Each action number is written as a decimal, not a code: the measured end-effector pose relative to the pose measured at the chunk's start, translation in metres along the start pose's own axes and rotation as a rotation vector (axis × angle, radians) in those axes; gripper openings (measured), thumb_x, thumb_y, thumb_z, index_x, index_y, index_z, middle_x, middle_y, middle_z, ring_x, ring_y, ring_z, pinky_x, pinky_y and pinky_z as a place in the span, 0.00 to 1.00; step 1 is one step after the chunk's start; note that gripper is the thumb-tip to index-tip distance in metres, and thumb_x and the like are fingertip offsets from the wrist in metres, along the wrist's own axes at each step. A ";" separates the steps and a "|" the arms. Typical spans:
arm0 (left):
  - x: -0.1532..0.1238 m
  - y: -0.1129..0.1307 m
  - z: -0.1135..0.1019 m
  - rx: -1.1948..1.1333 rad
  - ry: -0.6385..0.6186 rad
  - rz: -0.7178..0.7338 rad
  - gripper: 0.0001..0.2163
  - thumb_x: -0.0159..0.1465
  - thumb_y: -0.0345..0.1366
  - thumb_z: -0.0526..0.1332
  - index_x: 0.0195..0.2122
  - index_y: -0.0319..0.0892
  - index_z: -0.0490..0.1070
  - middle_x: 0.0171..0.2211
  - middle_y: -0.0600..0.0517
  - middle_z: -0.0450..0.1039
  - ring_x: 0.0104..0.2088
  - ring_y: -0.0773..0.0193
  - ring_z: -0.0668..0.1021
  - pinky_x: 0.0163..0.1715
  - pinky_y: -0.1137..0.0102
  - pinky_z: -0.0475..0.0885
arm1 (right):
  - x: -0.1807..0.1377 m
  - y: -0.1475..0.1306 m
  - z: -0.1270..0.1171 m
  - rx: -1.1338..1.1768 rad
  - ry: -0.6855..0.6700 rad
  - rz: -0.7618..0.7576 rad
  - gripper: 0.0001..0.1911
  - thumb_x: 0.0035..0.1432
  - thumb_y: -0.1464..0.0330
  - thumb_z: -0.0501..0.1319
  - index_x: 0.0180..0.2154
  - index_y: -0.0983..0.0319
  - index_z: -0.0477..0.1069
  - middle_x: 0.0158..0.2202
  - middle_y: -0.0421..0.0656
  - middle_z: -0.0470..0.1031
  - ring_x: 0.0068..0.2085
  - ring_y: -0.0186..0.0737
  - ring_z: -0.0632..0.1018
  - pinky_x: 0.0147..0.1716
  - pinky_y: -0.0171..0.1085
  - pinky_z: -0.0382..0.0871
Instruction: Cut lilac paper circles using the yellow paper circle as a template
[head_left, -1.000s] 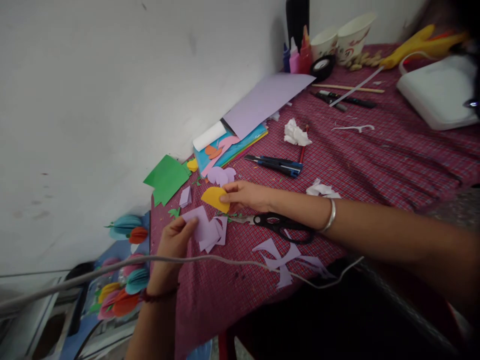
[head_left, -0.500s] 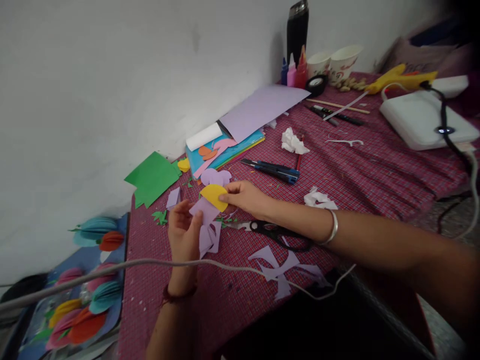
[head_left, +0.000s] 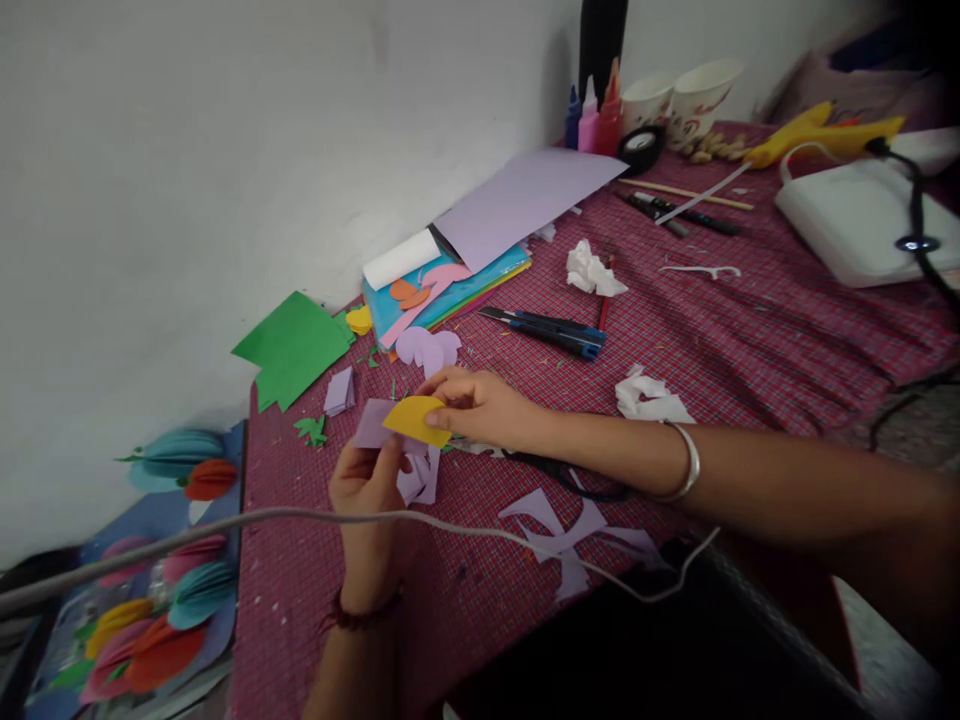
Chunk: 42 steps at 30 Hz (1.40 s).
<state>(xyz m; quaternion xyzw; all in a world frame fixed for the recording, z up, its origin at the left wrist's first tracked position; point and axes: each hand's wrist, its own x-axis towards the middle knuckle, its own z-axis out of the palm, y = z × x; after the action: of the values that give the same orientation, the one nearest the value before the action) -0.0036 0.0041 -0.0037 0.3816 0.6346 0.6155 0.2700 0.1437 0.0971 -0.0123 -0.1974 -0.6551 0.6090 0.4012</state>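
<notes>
Between thumb and fingers my left hand (head_left: 369, 490) pinches a small lilac paper piece (head_left: 371, 425). My right hand (head_left: 480, 405) grips a yellow half-round paper piece (head_left: 414, 418), which lies over part of the lilac one. Beneath my right wrist are black-handled scissors (head_left: 559, 472), partly covered by the forearm. Rounded lilac paper cutouts (head_left: 427, 350) lie just beyond the hands. Lilac offcuts (head_left: 424, 478) rest below the held papers, and more lilac scraps (head_left: 566, 530) are near the table's front edge.
A blue cutter knife (head_left: 547, 330) and crumpled white tissue (head_left: 591, 270) lie farther back. Green paper (head_left: 296, 345) is by the wall. A cable (head_left: 285, 513) crosses in front of my left wrist. Glue bottles (head_left: 589, 120) and paper cups (head_left: 701, 100) stand at the back.
The yellow piece has moved left and down, now overlapping the front of the lilac piece. The lilac piece has turned in my left hand. The view has shifted slightly.
</notes>
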 end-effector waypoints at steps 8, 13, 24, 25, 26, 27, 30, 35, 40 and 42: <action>-0.009 0.005 0.000 0.059 -0.378 -0.170 0.13 0.53 0.35 0.68 0.40 0.41 0.73 0.34 0.51 0.77 0.32 0.64 0.77 0.33 0.71 0.71 | -0.005 -0.007 0.000 -0.564 -0.109 -0.166 0.07 0.54 0.74 0.57 0.24 0.65 0.66 0.25 0.38 0.65 0.28 0.32 0.66 0.29 0.33 0.58; 0.001 0.009 -0.025 0.413 -0.599 0.052 0.05 0.58 0.36 0.64 0.29 0.40 0.74 0.27 0.52 0.72 0.27 0.67 0.71 0.28 0.73 0.66 | -0.013 -0.013 0.000 -0.919 -0.413 -0.446 0.07 0.58 0.74 0.56 0.30 0.66 0.71 0.32 0.45 0.71 0.35 0.39 0.69 0.38 0.38 0.61; 0.004 0.015 -0.043 0.532 -0.718 0.208 0.07 0.59 0.35 0.61 0.25 0.40 0.72 0.24 0.52 0.71 0.26 0.66 0.71 0.26 0.73 0.64 | -0.016 -0.015 0.000 -0.819 -0.342 -0.269 0.15 0.58 0.69 0.61 0.47 0.66 0.68 0.40 0.46 0.74 0.39 0.38 0.72 0.38 0.35 0.62; 0.003 0.017 -0.043 0.550 -0.719 0.205 0.07 0.60 0.35 0.61 0.26 0.40 0.72 0.24 0.52 0.71 0.26 0.67 0.71 0.25 0.73 0.63 | -0.016 -0.017 -0.001 -0.849 -0.365 -0.232 0.13 0.57 0.69 0.61 0.45 0.66 0.69 0.39 0.46 0.74 0.37 0.37 0.72 0.36 0.35 0.61; 0.001 0.018 -0.043 0.575 -0.719 0.200 0.07 0.59 0.35 0.61 0.26 0.40 0.72 0.24 0.52 0.70 0.26 0.67 0.70 0.24 0.73 0.62 | -0.016 -0.018 -0.002 -0.896 -0.407 -0.195 0.09 0.57 0.69 0.60 0.40 0.65 0.71 0.37 0.45 0.74 0.35 0.37 0.72 0.33 0.34 0.60; -0.001 0.018 -0.043 0.599 -0.716 0.197 0.06 0.59 0.34 0.60 0.26 0.40 0.71 0.23 0.53 0.69 0.24 0.68 0.69 0.23 0.74 0.62 | -0.016 -0.020 -0.003 -0.946 -0.456 -0.159 0.06 0.56 0.69 0.60 0.36 0.64 0.72 0.34 0.45 0.74 0.33 0.36 0.71 0.31 0.34 0.58; -0.006 0.014 -0.039 0.637 -0.737 0.170 0.05 0.58 0.33 0.60 0.25 0.40 0.69 0.21 0.56 0.65 0.22 0.70 0.65 0.21 0.75 0.59 | -0.019 -0.023 -0.004 -1.040 -0.591 -0.082 0.07 0.57 0.66 0.59 0.32 0.63 0.73 0.28 0.42 0.74 0.28 0.35 0.70 0.27 0.34 0.54; -0.009 -0.001 -0.035 0.603 -0.857 0.111 0.05 0.56 0.35 0.62 0.30 0.41 0.69 0.25 0.55 0.66 0.25 0.68 0.68 0.23 0.74 0.62 | -0.021 -0.025 -0.007 -1.060 -0.671 -0.046 0.10 0.55 0.64 0.60 0.37 0.61 0.75 0.29 0.42 0.76 0.26 0.35 0.69 0.26 0.34 0.51; -0.008 -0.008 -0.035 0.621 -0.871 0.110 0.05 0.55 0.35 0.63 0.31 0.42 0.69 0.25 0.56 0.67 0.25 0.67 0.68 0.22 0.73 0.60 | -0.021 -0.027 -0.007 -1.056 -0.704 -0.048 0.10 0.54 0.66 0.60 0.38 0.62 0.76 0.29 0.42 0.77 0.25 0.34 0.69 0.26 0.33 0.51; -0.008 -0.009 -0.033 0.638 -0.861 0.141 0.03 0.56 0.34 0.61 0.28 0.42 0.67 0.23 0.56 0.65 0.24 0.68 0.66 0.21 0.74 0.58 | -0.021 -0.028 -0.005 -1.054 -0.710 -0.032 0.10 0.55 0.67 0.60 0.38 0.62 0.76 0.28 0.42 0.77 0.25 0.33 0.68 0.25 0.33 0.51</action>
<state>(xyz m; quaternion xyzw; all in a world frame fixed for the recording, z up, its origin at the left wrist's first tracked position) -0.0270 -0.0207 -0.0109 0.7042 0.5946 0.1966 0.3344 0.1668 0.0798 0.0087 -0.1448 -0.9629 0.2270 0.0175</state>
